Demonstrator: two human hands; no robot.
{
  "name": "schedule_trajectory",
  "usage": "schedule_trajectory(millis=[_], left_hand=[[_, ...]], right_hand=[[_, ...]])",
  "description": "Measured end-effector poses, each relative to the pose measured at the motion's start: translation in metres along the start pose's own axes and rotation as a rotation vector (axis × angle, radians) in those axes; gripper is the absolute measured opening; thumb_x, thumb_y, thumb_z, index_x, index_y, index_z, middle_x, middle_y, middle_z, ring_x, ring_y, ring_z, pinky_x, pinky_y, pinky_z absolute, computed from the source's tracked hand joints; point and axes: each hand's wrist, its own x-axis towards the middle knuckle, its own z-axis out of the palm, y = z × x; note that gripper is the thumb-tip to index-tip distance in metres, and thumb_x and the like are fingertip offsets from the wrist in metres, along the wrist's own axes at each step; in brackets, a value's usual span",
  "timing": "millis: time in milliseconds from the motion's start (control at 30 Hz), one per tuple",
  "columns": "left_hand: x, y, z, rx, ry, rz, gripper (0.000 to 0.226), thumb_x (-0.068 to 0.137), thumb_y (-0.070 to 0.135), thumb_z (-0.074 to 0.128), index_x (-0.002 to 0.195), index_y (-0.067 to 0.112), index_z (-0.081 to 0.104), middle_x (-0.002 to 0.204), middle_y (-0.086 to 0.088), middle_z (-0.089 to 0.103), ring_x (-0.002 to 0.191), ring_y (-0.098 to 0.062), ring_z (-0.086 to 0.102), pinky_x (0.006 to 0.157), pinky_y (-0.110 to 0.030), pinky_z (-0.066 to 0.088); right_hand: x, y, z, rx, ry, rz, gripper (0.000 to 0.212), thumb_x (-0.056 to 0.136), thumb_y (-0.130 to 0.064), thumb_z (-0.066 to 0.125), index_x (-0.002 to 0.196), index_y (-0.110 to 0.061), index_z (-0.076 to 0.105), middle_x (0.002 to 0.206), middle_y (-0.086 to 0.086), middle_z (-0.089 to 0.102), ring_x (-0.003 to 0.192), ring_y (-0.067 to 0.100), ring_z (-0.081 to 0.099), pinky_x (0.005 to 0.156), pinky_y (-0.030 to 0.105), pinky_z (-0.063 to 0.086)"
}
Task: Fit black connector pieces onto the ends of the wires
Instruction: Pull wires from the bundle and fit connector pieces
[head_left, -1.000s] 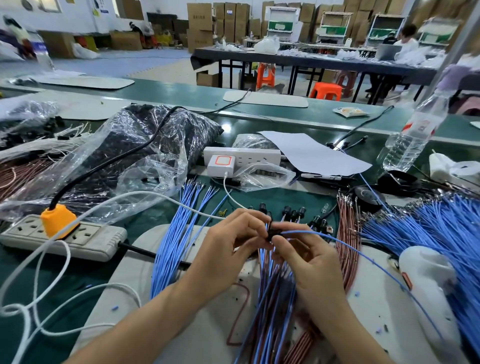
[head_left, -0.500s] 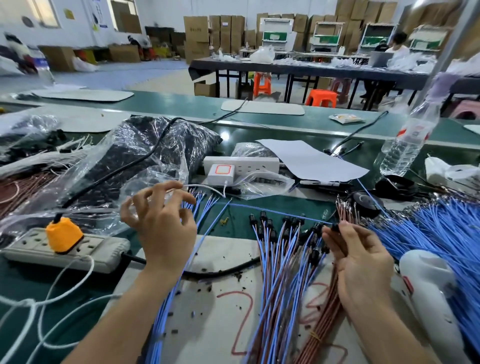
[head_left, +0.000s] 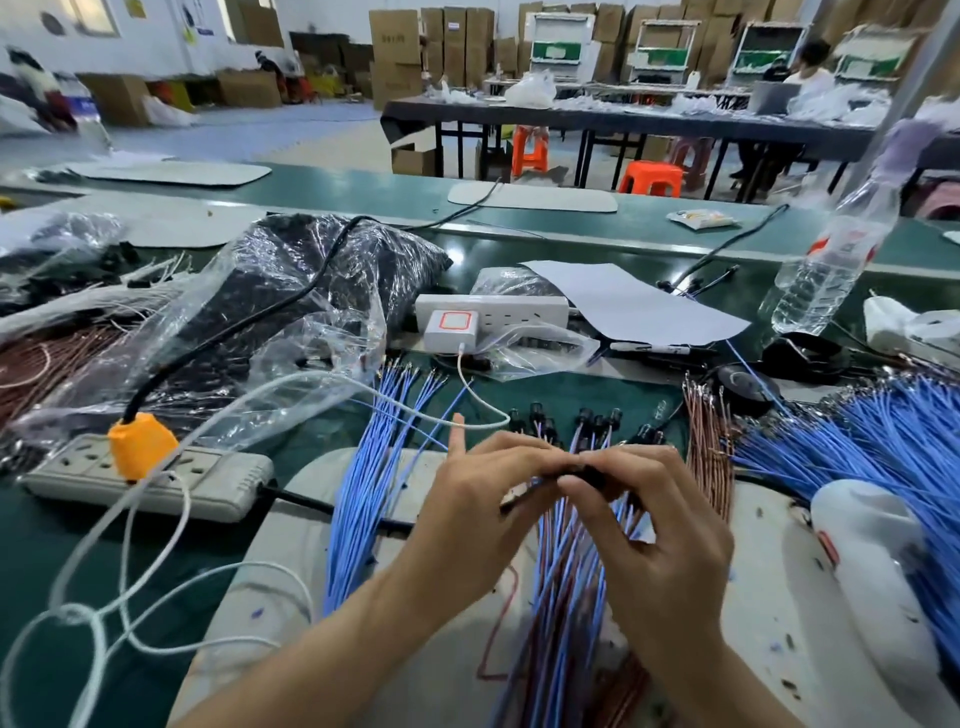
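left hand pinching wire, right hand pinching black connector

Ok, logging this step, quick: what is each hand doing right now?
Left hand: pinching the black connector piece.
Right hand: pinching the same piece.

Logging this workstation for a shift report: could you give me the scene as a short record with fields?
left hand: pinches small black connector piece
right hand: pinches the same piece, opposite end
below the hands: bundle of blue and brown wires with black ends
left of them: loose thin blue wires
far left: grey power strip, orange plug in it
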Motion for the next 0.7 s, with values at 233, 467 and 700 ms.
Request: schedule_trajectory(millis=[233, 467, 700], left_hand=[[0.0013, -0.0048, -0.0028, -0.165, -0.05, -0.059, 0.019, 0.087, 0.003, 0.062, 0.104, 0.006, 0.071, 0.091, 0.004, 0.073, 0.084, -0.001, 0.068, 0.074, -0.021, 0.054], [-0.0009, -0.008, 0.0027, -0.304, -0.048, -0.149, 0.011, 0.09, 0.007, 0.059, 0.101, 0.006, 0.062, 0.094, -0.005, 0.072, 0.091, -0.007, 0.069, 0.082, -0.022, 0.053], [-0.0016, -0.0055, 0.0022, -0.425, -0.061, -0.212, 0.017, 0.087, 0.001, 0.058, 0.09, 0.017, 0.057, 0.09, -0.008, 0.073, 0.086, -0.013, 0.07, 0.077, -0.023, 0.054]], right_hand=[[-0.002, 0.0006, 0.0017, 0.044, -0.016, 0.019, 0.02, 0.079, -0.016, 0.075, 0.091, -0.001, 0.068, 0.087, 0.001, 0.063, 0.08, 0.007, 0.06, 0.076, 0.015, 0.049], [-0.0035, 0.0018, 0.0007, 0.009, 0.016, -0.006, 0.02, 0.082, -0.016, 0.069, 0.091, 0.002, 0.069, 0.086, 0.006, 0.064, 0.077, 0.012, 0.061, 0.075, 0.02, 0.051], [-0.0033, 0.0012, 0.003, 0.015, -0.019, -0.029, 0.018, 0.083, -0.013, 0.067, 0.092, 0.002, 0.068, 0.087, 0.004, 0.061, 0.079, 0.009, 0.059, 0.078, 0.014, 0.048]])
